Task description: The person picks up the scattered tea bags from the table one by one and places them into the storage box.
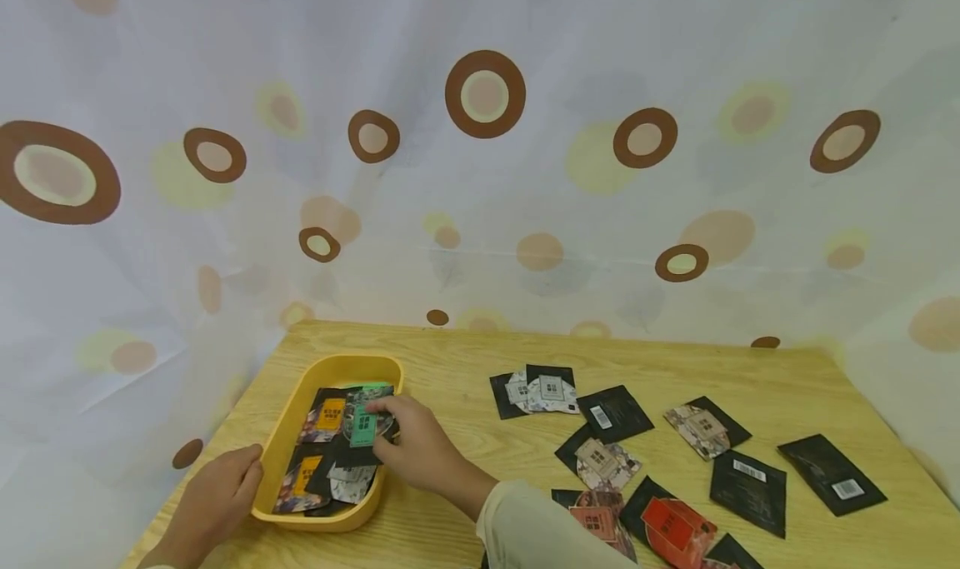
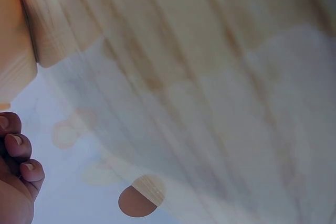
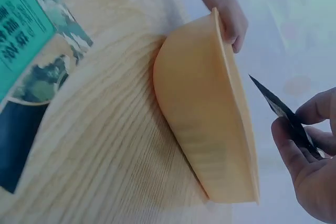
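A yellow plastic basket (image 1: 279,436) stands at the table's left side, holding packets with orange (image 1: 331,414), grey-white (image 1: 351,484) and green labels. My left hand (image 1: 216,498) grips its left rim, thumb and fingers close together; in the left wrist view curled fingertips (image 2: 23,150) show at the left edge. Over the basket my right hand (image 1: 420,446) pinches a black packet with a green label (image 1: 363,427). The right wrist view shows that packet (image 3: 281,109) nearly edge-on between the thumb and fingers of the right hand (image 3: 312,156), beyond the basket's wall (image 3: 199,98).
Several black packets (image 1: 615,411) lie spread over the right half of the wooden table (image 1: 450,369), some with grey, beige or red labels (image 1: 669,525). Another green-labelled packet (image 3: 26,40) shows at the left of the right wrist view. A patterned cloth (image 1: 525,194) hangs behind.
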`<state>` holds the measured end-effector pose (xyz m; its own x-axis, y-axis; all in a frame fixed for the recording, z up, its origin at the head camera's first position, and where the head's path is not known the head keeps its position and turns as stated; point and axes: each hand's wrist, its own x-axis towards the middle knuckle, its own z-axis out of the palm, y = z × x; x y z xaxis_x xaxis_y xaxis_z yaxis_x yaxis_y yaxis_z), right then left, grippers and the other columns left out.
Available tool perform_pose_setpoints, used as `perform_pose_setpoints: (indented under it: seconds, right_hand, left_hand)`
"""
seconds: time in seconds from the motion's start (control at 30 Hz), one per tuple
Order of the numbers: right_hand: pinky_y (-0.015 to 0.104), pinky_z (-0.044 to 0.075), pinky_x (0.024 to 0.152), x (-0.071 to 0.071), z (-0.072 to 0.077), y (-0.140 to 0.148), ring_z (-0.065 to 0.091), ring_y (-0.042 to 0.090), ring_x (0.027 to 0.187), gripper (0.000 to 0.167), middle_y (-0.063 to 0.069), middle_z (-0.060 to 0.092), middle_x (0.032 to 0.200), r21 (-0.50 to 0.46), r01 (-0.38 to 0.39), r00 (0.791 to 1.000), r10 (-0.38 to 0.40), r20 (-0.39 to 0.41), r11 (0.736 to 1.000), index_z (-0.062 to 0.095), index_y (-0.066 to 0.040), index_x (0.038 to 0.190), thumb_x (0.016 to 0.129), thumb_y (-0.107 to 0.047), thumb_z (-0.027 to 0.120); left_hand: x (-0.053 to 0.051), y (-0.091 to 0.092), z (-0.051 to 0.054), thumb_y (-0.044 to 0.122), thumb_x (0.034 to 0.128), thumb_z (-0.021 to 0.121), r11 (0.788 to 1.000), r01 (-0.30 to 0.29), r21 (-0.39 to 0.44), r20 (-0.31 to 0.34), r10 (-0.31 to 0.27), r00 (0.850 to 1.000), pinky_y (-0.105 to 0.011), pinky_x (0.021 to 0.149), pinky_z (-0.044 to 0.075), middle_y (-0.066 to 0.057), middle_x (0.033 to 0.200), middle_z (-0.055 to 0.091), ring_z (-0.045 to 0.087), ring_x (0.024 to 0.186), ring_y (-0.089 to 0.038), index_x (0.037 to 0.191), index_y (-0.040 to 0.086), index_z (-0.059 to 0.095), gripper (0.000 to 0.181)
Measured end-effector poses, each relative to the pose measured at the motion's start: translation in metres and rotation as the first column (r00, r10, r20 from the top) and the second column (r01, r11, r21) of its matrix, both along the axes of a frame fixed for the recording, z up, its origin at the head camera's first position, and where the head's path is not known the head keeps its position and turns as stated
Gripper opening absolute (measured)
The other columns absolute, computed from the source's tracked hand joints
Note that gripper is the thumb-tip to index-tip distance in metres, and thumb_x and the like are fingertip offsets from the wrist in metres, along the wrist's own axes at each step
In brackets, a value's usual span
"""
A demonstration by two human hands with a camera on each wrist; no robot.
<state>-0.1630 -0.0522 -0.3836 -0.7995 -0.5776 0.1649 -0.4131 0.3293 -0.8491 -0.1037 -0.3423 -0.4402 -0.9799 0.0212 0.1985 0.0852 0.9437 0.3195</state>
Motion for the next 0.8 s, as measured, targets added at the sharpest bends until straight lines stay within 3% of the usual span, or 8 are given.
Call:
perform_pose_setpoints:
  seconds: [0.1,0.23,0.43,0.53,0.63,0.7,0.8]
  right_hand:
    - [0.018,0.046,0.074,-0.007,-0.005,-0.008,0.056,0.008,0.094,0.039,0.009,0.061,0.131,0.08,0.031,0.999,-0.027,-0.045,0.996,0.059,-0.007,0.132,0.093,-0.005,0.06]
    - [0.022,0.049,0.079,-0.014,-0.014,-0.016,0.06,0.014,0.099,0.04,0.008,0.062,0.128,0.205,0.067,0.989,-0.039,-0.14,0.976,0.059,-0.007,0.132,0.093,-0.006,0.062]
    - [0.022,0.044,0.072,-0.019,-0.027,-0.026,0.05,0.011,0.086,0.045,0.009,0.054,0.124,0.341,0.057,0.978,0.017,-0.21,0.938,0.055,-0.007,0.137,0.093,-0.01,0.063]
    - [0.027,0.05,0.09,-0.02,-0.03,-0.03,0.055,0.017,0.108,0.048,0.013,0.048,0.138,0.404,0.096,0.969,0.007,-0.246,0.91,0.053,-0.009,0.141,0.094,-0.012,0.062]
    - [0.04,0.042,0.113,-0.021,-0.032,-0.029,0.043,0.029,0.14,0.051,0.016,0.032,0.157,0.448,0.141,0.97,-0.033,-0.241,0.883,0.05,-0.012,0.144,0.095,-0.016,0.062]
    - [0.046,0.035,0.119,-0.022,-0.032,-0.027,0.033,0.033,0.149,0.052,0.017,0.021,0.164,0.466,0.152,0.971,-0.043,-0.235,0.872,0.048,-0.014,0.146,0.096,-0.02,0.061]
    - [0.049,0.032,0.12,-0.022,-0.029,-0.017,0.028,0.035,0.152,0.052,0.017,0.015,0.166,0.442,0.148,0.97,-0.043,-0.239,0.885,0.05,-0.015,0.145,0.095,-0.021,0.062]
  left_hand:
    - [-0.003,0.003,-0.002,0.009,0.1006,0.042,1.0,-0.002,-0.01,0.012,0.002,1.0,-0.023,0.056,0.026,0.004,0.06,0.029,0.023,0.054,-0.005,0.068,0.015,0.038,0.033]
    - [-0.007,0.008,-0.004,0.01,0.1004,0.042,1.0,0.003,-0.022,0.018,-0.002,1.0,-0.024,0.057,0.027,0.004,0.061,0.03,0.026,0.054,-0.006,0.069,0.015,0.039,0.032]
    - [-0.006,0.01,-0.007,0.009,0.1004,0.043,1.0,0.001,-0.02,0.014,0.0,1.0,-0.024,0.058,0.027,0.004,0.061,0.03,0.027,0.055,-0.006,0.069,0.015,0.039,0.033]
    - [-0.005,0.011,-0.008,0.01,0.1012,0.042,1.0,-0.001,-0.005,0.024,0.001,1.0,-0.024,0.057,0.027,0.004,0.061,0.03,0.026,0.054,-0.006,0.069,0.015,0.039,0.033]
    - [-0.004,0.012,-0.008,0.01,0.1015,0.041,1.0,-0.004,0.003,0.025,0.004,1.0,-0.023,0.057,0.027,0.004,0.06,0.03,0.026,0.054,-0.006,0.069,0.015,0.039,0.033]
    - [-0.005,0.013,-0.008,0.01,0.1016,0.041,1.0,-0.005,0.0,0.025,0.005,1.0,-0.024,0.057,0.027,0.004,0.061,0.03,0.026,0.054,-0.006,0.069,0.015,0.039,0.033]
    - [-0.004,0.013,-0.009,0.01,0.1015,0.041,1.0,-0.009,-0.006,0.028,0.009,1.0,-0.024,0.057,0.027,0.004,0.061,0.031,0.027,0.055,-0.006,0.069,0.015,0.039,0.033]
